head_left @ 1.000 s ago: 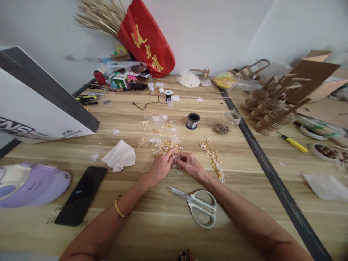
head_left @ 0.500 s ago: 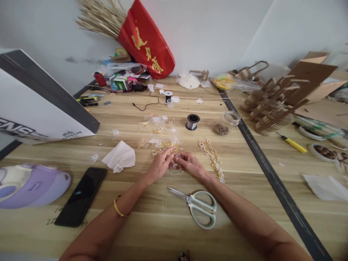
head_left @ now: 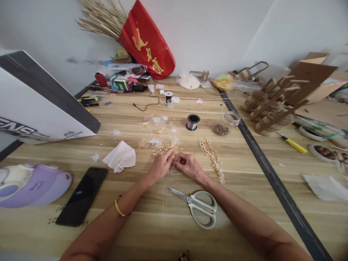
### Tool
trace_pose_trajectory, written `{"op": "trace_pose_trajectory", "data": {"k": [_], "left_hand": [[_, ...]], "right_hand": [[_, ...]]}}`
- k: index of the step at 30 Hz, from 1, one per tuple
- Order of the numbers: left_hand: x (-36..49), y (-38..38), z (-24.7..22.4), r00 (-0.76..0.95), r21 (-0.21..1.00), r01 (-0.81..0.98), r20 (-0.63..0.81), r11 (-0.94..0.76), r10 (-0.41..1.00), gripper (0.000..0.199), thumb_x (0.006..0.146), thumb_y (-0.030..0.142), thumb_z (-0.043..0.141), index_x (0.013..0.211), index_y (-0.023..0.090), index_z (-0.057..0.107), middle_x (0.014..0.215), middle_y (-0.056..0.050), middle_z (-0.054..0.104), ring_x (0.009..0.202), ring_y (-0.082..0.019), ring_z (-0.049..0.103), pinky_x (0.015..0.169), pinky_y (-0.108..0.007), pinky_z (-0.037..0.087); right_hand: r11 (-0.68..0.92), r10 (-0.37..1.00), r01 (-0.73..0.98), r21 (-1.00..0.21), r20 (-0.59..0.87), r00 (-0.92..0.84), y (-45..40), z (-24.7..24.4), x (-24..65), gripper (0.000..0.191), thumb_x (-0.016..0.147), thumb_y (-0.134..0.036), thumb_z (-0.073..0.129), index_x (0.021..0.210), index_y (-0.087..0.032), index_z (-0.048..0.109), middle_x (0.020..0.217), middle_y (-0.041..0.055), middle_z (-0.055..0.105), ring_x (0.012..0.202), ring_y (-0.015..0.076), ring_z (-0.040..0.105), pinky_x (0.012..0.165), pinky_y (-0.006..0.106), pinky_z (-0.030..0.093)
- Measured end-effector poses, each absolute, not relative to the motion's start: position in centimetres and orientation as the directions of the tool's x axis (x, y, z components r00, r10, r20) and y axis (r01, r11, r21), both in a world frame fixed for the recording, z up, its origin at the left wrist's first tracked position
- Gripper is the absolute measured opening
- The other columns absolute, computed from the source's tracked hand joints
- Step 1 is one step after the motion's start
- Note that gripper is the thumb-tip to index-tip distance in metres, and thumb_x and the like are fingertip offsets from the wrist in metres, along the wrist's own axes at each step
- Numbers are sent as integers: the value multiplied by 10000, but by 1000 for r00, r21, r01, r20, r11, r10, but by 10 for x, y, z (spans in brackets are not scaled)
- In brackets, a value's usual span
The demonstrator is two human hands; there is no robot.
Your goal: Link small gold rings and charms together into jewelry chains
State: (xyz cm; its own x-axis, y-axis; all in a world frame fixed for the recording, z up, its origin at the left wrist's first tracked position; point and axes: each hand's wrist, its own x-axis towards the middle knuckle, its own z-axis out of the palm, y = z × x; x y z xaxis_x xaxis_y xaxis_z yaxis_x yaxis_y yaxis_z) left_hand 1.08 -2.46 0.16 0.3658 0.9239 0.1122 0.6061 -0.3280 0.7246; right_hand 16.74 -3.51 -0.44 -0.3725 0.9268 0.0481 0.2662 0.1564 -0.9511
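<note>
Above the light wooden worktop (head_left: 146,235), the bare left hand (head_left: 161,166) and the bare right hand (head_left: 189,166) are meeting at the middle, and the clock directions here are taken from this meeting point. A thin, silver-coloured metal chain (head_left: 174,173) is lying on the worktop just below the hands, at 6 o'clock, with its upper part hiding under the fingers. The thumb and forefinger of the right hand are bending close together, and the left fingertips are pointing toward them. For either grip, I cannot tell whether it is clamping on something, because the fingers are covering the place.

Compared with half a second ago, the right hand is sitting slightly more toward 9 o'clock, nearer to the left hand, and a little less of the chain is showing at its 3 o'clock end. The left hand is keeping almost the same place.

A pile of small gold and silver metal pieces (head_left: 163,148) is spreading at 11 o'clock, next to the left fingers. At 3 o'clock a long bundle of gold and silver chains (head_left: 213,159) is lying, and at 1 o'clock a black-rimmed spool of silvery wire (head_left: 193,125) is standing. Scissors with pale green handles (head_left: 191,200) are resting at 5 o'clock, unmoved.
</note>
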Motion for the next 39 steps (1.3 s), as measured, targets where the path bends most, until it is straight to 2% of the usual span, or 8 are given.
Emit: {"op": "trace_pose_trajectory", "data": {"k": [9, 21, 28, 35, 39], "left_hand": [[13, -26, 4, 354, 716, 627, 89, -307, 931, 392, 905, 252, 372, 1262, 148, 494, 1169, -101, 632, 1129, -227, 555, 985, -372, 417], [12, -25, 1, 369, 722, 617, 85, -313, 925, 407, 908, 255, 370, 1285, 142, 473, 1194, -115, 614, 1136, -232, 548, 979, -369, 416], [11, -24, 0, 363, 748, 586, 102, -312, 926, 391, 903, 260, 377, 1263, 163, 494, 1123, -92, 652, 1102, -222, 565, 945, -344, 437], [10, -23, 0, 351, 797, 534, 94, -282, 931, 392, 897, 239, 365, 1263, 168, 488, 1044, -88, 671, 1057, -214, 579, 935, -348, 431], [11, -22, 1, 320, 860, 462, 67, -218, 945, 397, 873, 214, 400, 1260, 166, 470, 1049, -88, 656, 933, -198, 617, 884, -345, 454]], "right_hand": [[239, 924, 349, -906, 103, -368, -36, -5, 167, 103, 773, -153, 478, 718, -145, 565, 588, -38, 505, 527, 83, 418, 522, 197, 328], [318, 903, 392, -863, 149, -403, -37, -7, 167, 119, 804, -121, 447, 743, -148, 545, 630, -24, 532, 549, 89, 437, 559, 201, 339], [294, 908, 369, -882, 137, -396, -37, -7, 168, 120, 809, -146, 439, 732, -153, 531, 622, -26, 515, 547, 90, 424, 560, 208, 335], [203, 930, 296, -934, 89, -358, -34, -10, 169, 133, 805, -215, 461, 698, -155, 512, 591, -33, 483, 527, 89, 401, 523, 208, 322], [153, 938, 243, -958, 64, -341, -32, -8, 170, 141, 802, -246, 473, 711, -153, 527, 564, -39, 472, 512, 88, 402, 506, 207, 320]]}}
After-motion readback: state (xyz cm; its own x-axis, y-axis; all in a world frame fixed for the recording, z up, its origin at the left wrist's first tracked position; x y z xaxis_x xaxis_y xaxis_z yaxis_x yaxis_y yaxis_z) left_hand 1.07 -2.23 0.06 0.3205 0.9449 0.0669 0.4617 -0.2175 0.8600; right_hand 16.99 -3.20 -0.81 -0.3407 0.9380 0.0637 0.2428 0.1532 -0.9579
